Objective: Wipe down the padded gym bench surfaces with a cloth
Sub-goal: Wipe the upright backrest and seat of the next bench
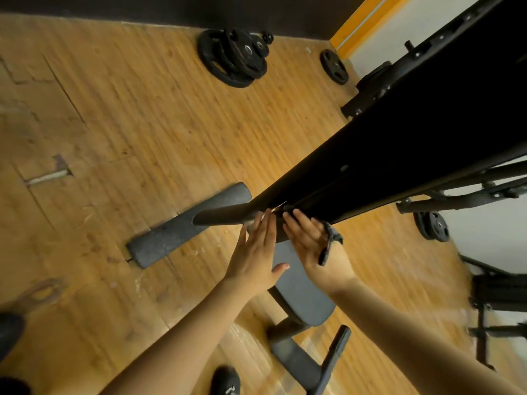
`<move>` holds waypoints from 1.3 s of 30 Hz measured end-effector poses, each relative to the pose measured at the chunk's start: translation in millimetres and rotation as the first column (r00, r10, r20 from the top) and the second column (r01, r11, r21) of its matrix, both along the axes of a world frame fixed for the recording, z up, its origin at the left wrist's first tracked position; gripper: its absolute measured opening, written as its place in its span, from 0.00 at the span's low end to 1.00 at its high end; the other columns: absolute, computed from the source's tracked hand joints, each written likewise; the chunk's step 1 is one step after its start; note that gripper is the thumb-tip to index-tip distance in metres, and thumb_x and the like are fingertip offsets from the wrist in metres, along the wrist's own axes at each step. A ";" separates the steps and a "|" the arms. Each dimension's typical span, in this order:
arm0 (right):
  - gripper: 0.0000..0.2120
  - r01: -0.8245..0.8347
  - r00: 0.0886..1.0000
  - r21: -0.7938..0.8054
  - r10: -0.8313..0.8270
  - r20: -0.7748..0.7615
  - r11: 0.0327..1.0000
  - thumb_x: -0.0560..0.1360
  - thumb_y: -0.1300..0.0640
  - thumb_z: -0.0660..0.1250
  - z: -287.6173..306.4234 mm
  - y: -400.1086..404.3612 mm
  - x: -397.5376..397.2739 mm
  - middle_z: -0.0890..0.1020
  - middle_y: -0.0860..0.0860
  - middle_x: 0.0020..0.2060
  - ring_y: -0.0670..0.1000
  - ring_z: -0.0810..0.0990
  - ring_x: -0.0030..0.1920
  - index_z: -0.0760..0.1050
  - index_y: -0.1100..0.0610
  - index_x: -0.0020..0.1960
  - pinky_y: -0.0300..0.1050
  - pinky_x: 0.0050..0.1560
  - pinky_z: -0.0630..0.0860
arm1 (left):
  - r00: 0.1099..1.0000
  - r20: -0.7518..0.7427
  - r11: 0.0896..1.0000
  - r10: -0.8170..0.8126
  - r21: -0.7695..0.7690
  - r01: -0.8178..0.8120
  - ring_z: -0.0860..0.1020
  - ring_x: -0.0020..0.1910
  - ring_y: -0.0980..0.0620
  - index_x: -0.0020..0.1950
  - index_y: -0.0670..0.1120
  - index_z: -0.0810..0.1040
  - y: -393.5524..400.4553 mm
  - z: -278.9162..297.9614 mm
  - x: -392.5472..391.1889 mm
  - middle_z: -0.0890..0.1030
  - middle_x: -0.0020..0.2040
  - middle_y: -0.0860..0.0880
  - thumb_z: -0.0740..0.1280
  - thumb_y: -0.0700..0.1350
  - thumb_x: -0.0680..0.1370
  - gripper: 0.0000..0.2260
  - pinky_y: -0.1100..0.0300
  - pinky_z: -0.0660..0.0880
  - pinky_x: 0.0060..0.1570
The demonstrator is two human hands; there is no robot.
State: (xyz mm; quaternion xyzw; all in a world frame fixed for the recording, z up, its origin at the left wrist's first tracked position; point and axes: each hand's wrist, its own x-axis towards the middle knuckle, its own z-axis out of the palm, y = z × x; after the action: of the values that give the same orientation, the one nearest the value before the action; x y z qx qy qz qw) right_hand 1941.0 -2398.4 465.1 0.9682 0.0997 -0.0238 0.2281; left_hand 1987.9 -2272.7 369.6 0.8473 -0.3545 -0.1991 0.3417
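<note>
Both hands are laid flat w/ straight fingers at the near end of the long black pad, which runs up-right across the view. The left hand is pressed open against the pad's tip, nothing gripped. The right hand is also spread, fingers straight, w/ the dark cloth trapped under its palm; only a strip of cloth is seen hanging at the outer edge.

Step judged: the pad's end and edge are being wiped. To do it well, the cloth should be kept flat under the palm, not bunched, & drawn along the pad in long overlapping strokes, the left hand used as a brace. The seam beside the fingertips should be covered too, then the grey seat pad below.

No brand, label or writing can be read; markings on the plates on the floor are too small.
</note>
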 end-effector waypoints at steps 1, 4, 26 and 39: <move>0.20 0.013 1.000 0.019 -0.013 -0.016 1.000 0.81 0.60 0.46 -8.2 5.2 -0.1 0.75 0.58 0.64 0.56 0.69 0.68 0.71 0.65 0.66 0.47 0.70 0.61 | 1.000 -0.015 1.000 0.005 0.017 -0.005 0.30 0.71 0.51 0.73 0.43 0.28 7.2 -3.6 -0.3 0.28 0.71 0.47 0.59 0.60 0.79 0.44 0.51 0.39 0.74; 0.19 -0.024 1.000 -0.006 0.024 -0.003 1.000 0.77 0.67 0.51 -3.7 18.0 -0.5 0.76 0.59 0.62 0.60 0.72 0.65 0.73 0.64 0.64 0.56 0.66 0.65 | 1.000 -0.025 0.997 -0.003 0.077 0.005 0.31 0.72 0.50 0.75 0.43 0.31 31.5 -10.5 1.5 0.32 0.75 0.46 0.58 0.60 0.79 0.42 0.50 0.39 0.74; 0.32 -0.242 0.958 -0.377 0.158 -0.239 0.894 0.70 0.60 0.68 -92.4 -11.0 10.7 0.66 0.60 0.70 0.58 0.67 0.69 0.63 0.64 0.71 0.48 0.66 0.66 | 0.962 -0.155 0.974 0.226 0.011 -0.227 0.30 0.73 0.48 0.75 0.43 0.30 -38.2 -117.1 -52.3 0.29 0.73 0.46 0.59 0.68 0.75 0.48 0.55 0.32 0.70; 0.21 -0.423 0.906 -0.333 0.383 -0.180 0.843 0.62 0.62 0.70 -115.1 -35.5 7.3 0.79 0.55 0.60 0.54 0.73 0.64 0.81 0.59 0.55 0.45 0.60 0.72 | 0.958 -0.177 0.975 0.224 0.038 -0.221 0.31 0.73 0.49 0.74 0.44 0.29 -65.8 -158.3 -81.1 0.27 0.71 0.47 0.59 0.66 0.76 0.47 0.52 0.33 0.71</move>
State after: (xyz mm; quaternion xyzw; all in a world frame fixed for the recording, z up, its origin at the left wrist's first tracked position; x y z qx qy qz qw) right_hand 1948.3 -2433.9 350.0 0.8634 0.3070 -0.0450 0.3979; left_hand 1906.8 -2338.5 211.2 0.8633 -0.2228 -0.2383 0.3851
